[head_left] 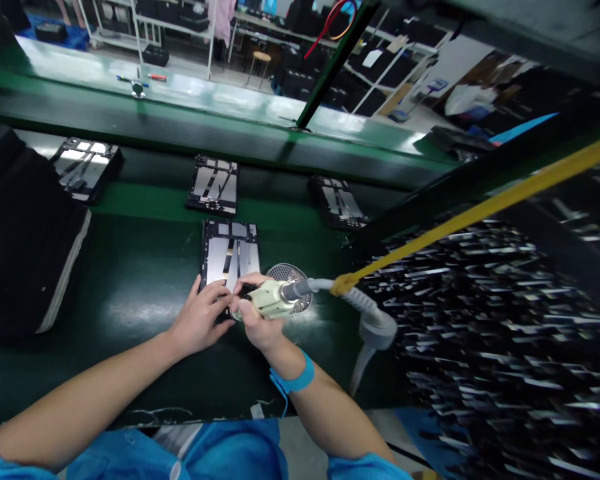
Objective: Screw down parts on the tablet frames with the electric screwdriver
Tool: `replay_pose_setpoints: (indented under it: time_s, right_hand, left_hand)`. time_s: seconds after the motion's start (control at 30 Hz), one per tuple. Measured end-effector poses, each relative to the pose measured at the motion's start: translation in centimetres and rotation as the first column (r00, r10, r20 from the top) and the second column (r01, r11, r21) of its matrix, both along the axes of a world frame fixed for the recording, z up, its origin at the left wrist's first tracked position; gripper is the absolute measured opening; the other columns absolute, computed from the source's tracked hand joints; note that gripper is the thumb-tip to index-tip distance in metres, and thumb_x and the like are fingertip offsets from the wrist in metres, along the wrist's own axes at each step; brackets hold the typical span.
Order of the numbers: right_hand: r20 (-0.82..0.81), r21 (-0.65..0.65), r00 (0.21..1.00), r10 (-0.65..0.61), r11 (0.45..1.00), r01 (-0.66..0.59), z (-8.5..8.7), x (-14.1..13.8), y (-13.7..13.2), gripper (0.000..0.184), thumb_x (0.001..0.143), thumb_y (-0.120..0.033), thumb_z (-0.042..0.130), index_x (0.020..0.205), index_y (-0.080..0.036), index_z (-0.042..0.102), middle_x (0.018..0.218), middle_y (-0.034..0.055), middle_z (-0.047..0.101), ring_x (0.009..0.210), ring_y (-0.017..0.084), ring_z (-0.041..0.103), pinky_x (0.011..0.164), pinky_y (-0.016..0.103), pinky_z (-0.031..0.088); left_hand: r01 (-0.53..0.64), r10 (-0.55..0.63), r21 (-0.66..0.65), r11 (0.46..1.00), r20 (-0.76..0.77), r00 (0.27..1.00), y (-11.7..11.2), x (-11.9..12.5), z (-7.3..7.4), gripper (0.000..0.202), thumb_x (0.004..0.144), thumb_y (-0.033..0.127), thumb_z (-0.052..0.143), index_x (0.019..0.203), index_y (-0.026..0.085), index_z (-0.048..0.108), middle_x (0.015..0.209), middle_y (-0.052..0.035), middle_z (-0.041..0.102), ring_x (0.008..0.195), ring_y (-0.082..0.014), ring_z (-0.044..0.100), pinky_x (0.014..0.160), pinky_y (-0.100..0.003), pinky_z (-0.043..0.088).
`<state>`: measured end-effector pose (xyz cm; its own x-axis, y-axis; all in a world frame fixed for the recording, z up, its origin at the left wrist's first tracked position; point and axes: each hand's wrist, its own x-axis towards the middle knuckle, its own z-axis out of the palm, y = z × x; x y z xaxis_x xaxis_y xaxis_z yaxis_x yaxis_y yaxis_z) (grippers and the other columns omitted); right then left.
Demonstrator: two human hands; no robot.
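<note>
An opened tablet [217, 257] with silver battery plates and dark ribbon strips lies on the green bench top. My left hand [203, 317] grips its lower edge, fingers and thumb gathered near the corner. My right hand [255, 323] is closed round a pale green electric screwdriver [273, 299], whose grey cable leads away to the right. The tool's tip is hidden behind my fingers at the tablet's lower end. Partly under the screwdriver sits a round perforated metal dish [286, 271]. A blue strap [299, 375] circles my right wrist.
Further opened tablets [213, 185] lie along the green strip behind, at left, middle and right. A black stack [25, 233] stands on the left. To the right are many dark, shiny parts [480, 320], blurred, and a yellow band [480, 227] that holds up the cable.
</note>
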<state>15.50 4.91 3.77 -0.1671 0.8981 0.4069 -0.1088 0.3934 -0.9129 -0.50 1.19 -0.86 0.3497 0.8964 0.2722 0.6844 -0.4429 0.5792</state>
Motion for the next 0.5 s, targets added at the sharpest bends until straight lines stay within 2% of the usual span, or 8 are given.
replay_pose_setpoints:
  time_s: [0.1, 0.27, 0.4, 0.5]
  right_hand:
    - [0.0, -0.015, 0.999, 0.033, 0.999, -0.033, -0.2, -0.2, 0.0, 0.027, 0.087, -0.035, 0.073, 0.111, -0.025, 0.066, 0.094, 0.0043, 0.067, 0.077, 0.019, 0.069, 0.071, 0.035, 0.062]
    - [-0.044, -0.04, 0.998, 0.036, 0.998, -0.038, 1.0, 0.6, 0.0, 0.027, 0.087, -0.041, 0.073, 0.107, -0.024, 0.066, 0.092, 0.0039, 0.067, 0.065, 0.016, 0.065, 0.056, 0.029, 0.057]
    - [-0.207, 0.006, 0.978, -0.012, 1.0, 0.014, 2.7, 3.1, 0.7, 0.028, 0.089, -0.044, 0.071, 0.107, -0.024, 0.064, 0.094, 0.0026, 0.066, 0.055, 0.012, 0.061, 0.047, 0.027, 0.052]
    - [-0.254, 0.003, 0.963, -0.096, 0.995, 0.1, 3.1, 4.7, 1.6, 0.028, 0.089, -0.044, 0.072, 0.106, -0.023, 0.063, 0.091, 0.0024, 0.067, 0.053, 0.012, 0.06, 0.045, 0.026, 0.051]
  left_hand:
    - [-0.027, 0.028, 0.012, 1.0, -0.035, 0.999, 0.2, 0.3, -0.2, 0.052, 0.09, 0.022, 0.07, 0.14, 0.023, 0.058, 0.145, -0.0155, 0.058, 0.145, -0.035, 0.046, 0.121, -0.073, 0.027]
    - [0.042, -0.036, 0.056, 0.998, -0.109, 0.993, 0.0, -0.3, -0.1, 0.043, 0.097, 0.024, 0.065, 0.139, 0.027, 0.061, 0.14, -0.013, 0.063, 0.141, -0.0348, 0.05, 0.117, -0.073, 0.034]
    - [0.211, -0.197, 0.082, 0.974, -0.154, 0.968, -0.7, -3.7, 0.3, 0.038, 0.1, 0.029, 0.063, 0.138, 0.027, 0.063, 0.133, -0.0126, 0.068, 0.14, -0.0323, 0.053, 0.12, -0.066, 0.037]
    - [0.359, -0.343, 0.043, 0.932, -0.215, 0.914, -0.1, -6.9, 1.3, 0.043, 0.101, 0.033, 0.062, 0.144, 0.03, 0.059, 0.139, -0.0117, 0.065, 0.143, -0.0308, 0.052, 0.122, -0.06, 0.039]
